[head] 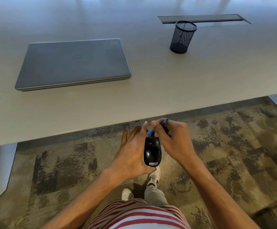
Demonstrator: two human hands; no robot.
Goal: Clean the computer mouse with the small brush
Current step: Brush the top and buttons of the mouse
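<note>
A glossy black computer mouse with a small label at its near end is held in the air in front of the table edge, above the carpet. My left hand grips it from the left side, fingers wrapped under and along it. My right hand pinches a small blue brush; its blue head lies on the far end of the mouse. Most of the brush handle is hidden inside my fingers.
A closed grey laptop lies on the grey table at the left. A black mesh pen cup stands at the back right, in front of a cable slot. Patterned carpet and my shoes lie below.
</note>
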